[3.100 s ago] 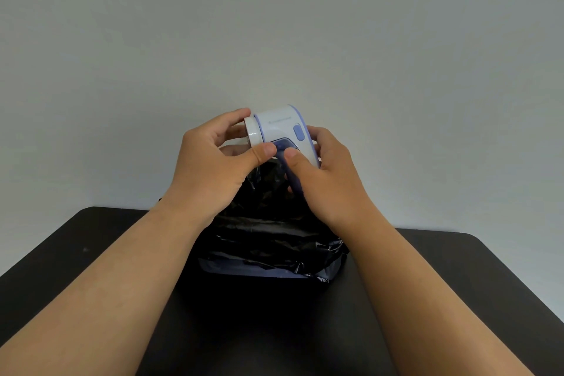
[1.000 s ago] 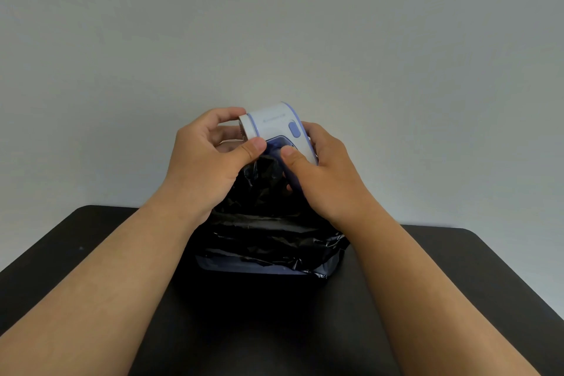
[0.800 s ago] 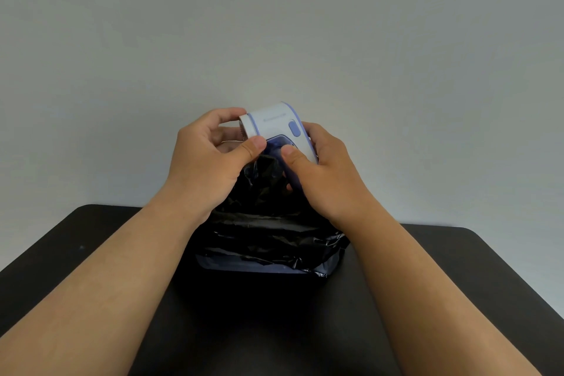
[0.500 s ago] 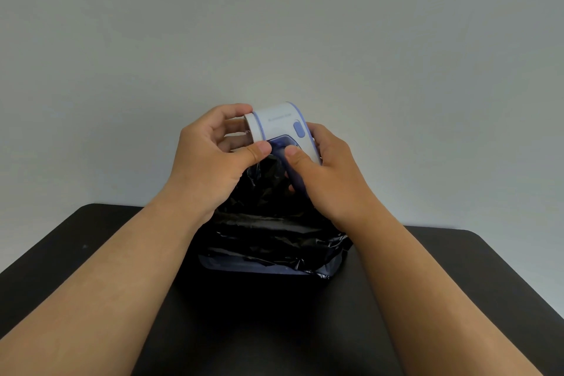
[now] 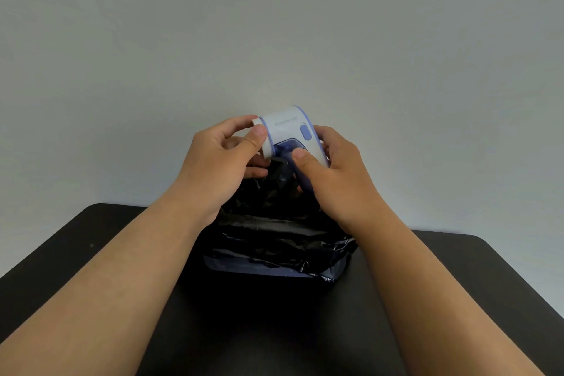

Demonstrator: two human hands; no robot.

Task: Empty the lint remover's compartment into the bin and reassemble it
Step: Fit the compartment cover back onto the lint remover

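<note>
A white lint remover with a blue button and a translucent blue compartment is held above the bin, which is lined with a black plastic bag. My left hand pinches the white head end with thumb and fingers. My right hand grips the handle side, its thumb pressed on the blue compartment. The handle's lower part is hidden behind my right hand.
The bin stands on a dark table whose far edge meets a plain grey wall. Both forearms reach in from the bottom corners.
My left thumb has shifted up from the compartment's edge onto the white head. The lint remover sits slightly higher and the right thumb stays on the blue compartment.
</note>
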